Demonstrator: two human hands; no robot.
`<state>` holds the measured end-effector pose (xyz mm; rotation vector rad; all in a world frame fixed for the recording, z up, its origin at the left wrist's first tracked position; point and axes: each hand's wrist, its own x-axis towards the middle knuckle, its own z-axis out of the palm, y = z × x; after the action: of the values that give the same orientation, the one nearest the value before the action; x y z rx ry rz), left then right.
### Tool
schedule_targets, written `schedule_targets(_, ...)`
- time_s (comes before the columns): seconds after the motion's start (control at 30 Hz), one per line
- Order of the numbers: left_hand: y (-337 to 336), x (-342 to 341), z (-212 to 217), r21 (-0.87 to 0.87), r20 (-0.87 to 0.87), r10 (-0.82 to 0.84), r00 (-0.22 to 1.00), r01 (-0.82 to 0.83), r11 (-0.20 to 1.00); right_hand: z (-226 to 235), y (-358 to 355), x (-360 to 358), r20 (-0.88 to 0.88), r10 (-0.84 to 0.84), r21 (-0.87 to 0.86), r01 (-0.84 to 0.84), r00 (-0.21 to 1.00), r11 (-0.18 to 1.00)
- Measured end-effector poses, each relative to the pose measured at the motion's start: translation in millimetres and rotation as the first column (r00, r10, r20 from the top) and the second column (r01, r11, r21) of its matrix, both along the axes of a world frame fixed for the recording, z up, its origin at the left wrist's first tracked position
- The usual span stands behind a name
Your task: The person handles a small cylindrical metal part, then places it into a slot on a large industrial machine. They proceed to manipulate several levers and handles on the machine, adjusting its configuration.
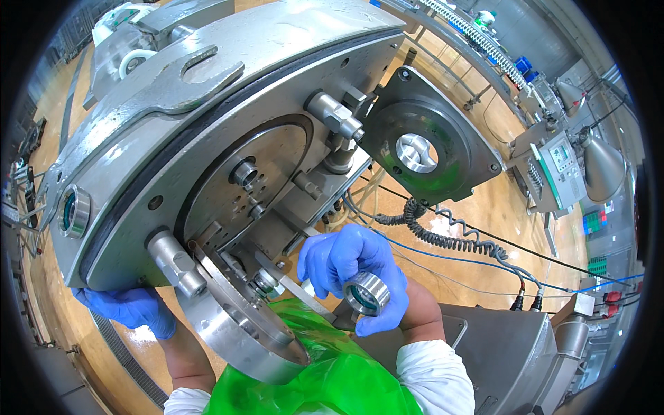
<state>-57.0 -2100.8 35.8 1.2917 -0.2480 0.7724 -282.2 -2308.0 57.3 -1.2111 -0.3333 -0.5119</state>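
So the right hand (pixel 356 266), in a blue glove, is gripping a small knurled metal ring (pixel 366 293) with fingers closed round it, just below the big steel machine plate (pixel 207 138). The left hand (pixel 131 308) is reaching under the plate's lower edge, and I can't tell whether it's gripping; a green plastic apron (pixel 332 377) is hanging below.

the right hand (pixel 356 266) holds a ring (pixel 366 293) right of the round plate (pixel 242 325), below the machine housing (pixel 207 131).

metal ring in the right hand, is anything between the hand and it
Nothing visible. The right hand in a blue glove already grips the metal ring directly with its fingertips, clear of the round steel disc beside it.
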Motion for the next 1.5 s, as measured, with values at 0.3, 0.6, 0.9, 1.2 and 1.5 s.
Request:
schedule_targets(0.3, -7, -6, 6, -0.076, -0.041, -0.067, 0.997, 0.064, 0.995, 0, 0, 1, 0.029, -0.022, -0.007, 0.022, 0.999, 1.0)
schedule_targets(0.6, 37, -65, 39, 0.672, 0.233, -0.283, 0.93, 0.057, 0.738, -10, -1, -7, -0.101, -0.144, -0.189, 0.123, 0.984, 0.974)
schedule_targets(0.9, -14, -99, 86, 0.969, 0.235, -0.901, 0.366, -0.018, 0.246, 3, 6, -13, -0.15, -0.07, -0.235, 0.033, 0.986, 0.971)
schedule_targets(1.2, -10, -109, 92, 0.985, 0.168, -0.916, 0.365, -0.09, 0.145, 22, 15, -9, 0.011, -0.106, -0.625, 0.089, 0.994, 0.776)
schedule_targets(1.5, -9, -106, 99, 0.99, 0.126, -0.936, 0.33, -0.101, 0.098, 21, 22, -7, 0.054, -0.067, -0.509, 0.085, 0.996, 0.856)
